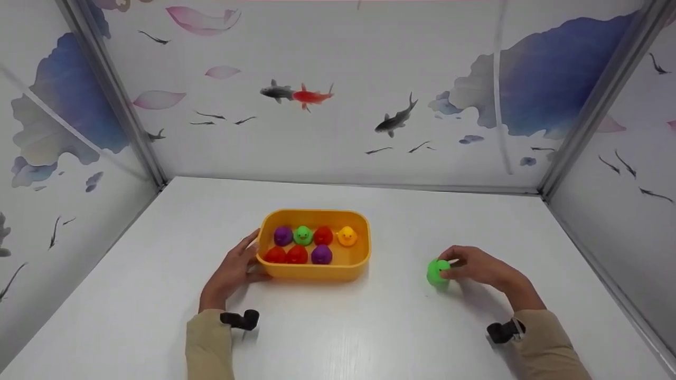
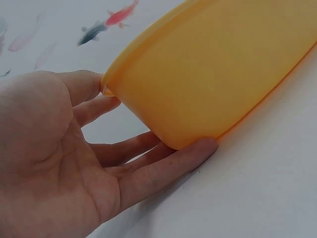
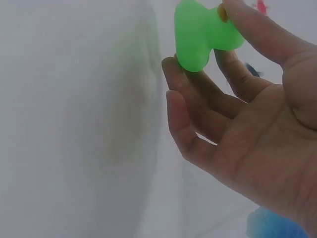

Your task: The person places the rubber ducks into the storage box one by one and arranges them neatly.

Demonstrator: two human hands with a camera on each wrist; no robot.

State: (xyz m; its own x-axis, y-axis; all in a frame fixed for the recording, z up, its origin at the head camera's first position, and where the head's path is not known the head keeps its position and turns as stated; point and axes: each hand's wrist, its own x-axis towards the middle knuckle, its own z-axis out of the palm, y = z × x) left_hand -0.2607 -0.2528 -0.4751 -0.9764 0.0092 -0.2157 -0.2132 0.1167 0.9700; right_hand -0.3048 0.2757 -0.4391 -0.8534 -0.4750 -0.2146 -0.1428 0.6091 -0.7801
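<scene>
A yellow-orange plastic tub [image 1: 317,272] stands on the white table, holding several small rubber ducks. In it are red ducks [image 1: 297,255], purple ducks [image 1: 321,255], a green one [image 1: 303,235] and a yellow one [image 1: 347,236]. My left hand [image 1: 235,269] grips the tub's left end. In the left wrist view, upper digits meet its rim and a lower finger [image 2: 168,173] lies along its base. To the right of the tub, my right hand [image 1: 483,268] pinches a green rubber duck [image 1: 437,273] between thumb and fingers, close over the table. The remaining fingers curl loosely below the duck [image 3: 193,37].
The white table [image 1: 338,327] is enclosed by printed panels [image 1: 338,148] at the back and both sides, joined by grey metal corner posts [image 1: 586,100]. Small black cameras [image 1: 240,320] sit on both wrists at the sleeve cuffs.
</scene>
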